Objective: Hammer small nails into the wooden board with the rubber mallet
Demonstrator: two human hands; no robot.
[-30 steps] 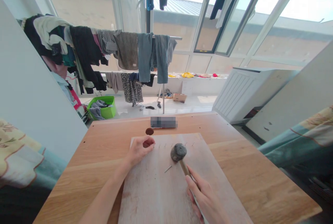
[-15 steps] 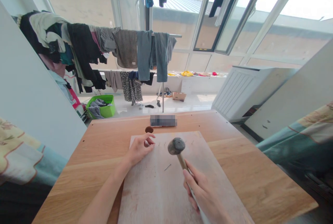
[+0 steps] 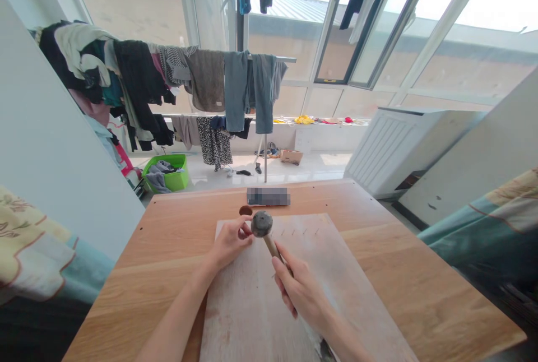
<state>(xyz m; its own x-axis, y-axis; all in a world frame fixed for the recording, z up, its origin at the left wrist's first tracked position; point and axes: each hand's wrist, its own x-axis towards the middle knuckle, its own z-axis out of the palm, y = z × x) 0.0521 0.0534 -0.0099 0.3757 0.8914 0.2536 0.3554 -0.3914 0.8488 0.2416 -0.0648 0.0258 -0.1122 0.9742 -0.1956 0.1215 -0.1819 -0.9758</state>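
You are holding a mallet (image 3: 261, 224) with a dark, rounded head and a pale wooden handle (image 3: 272, 247), its head raised just above the far part of the board and close beside your left fingertips. Your right hand (image 3: 300, 289) is wrapping around the handle in a firm grasp. Your left hand (image 3: 230, 243) is resting its heel toward the board with the fingers curled inward, and the mallet head is blocking the view, so you cannot tell whether those fingers are pinching anything.

Beneath your hands, a worn, pale wooden board (image 3: 256, 317) is lying on a light wooden table (image 3: 382, 250), with a row of small nails (image 3: 298, 232) standing near its far edge. A brown disc (image 3: 246, 210) is sitting on the table just past the board, beside a blurred block (image 3: 268, 196). Beyond the table, clothes (image 3: 205, 82) are hanging on a rack, and a green basket (image 3: 165, 174) is sitting on the floor.
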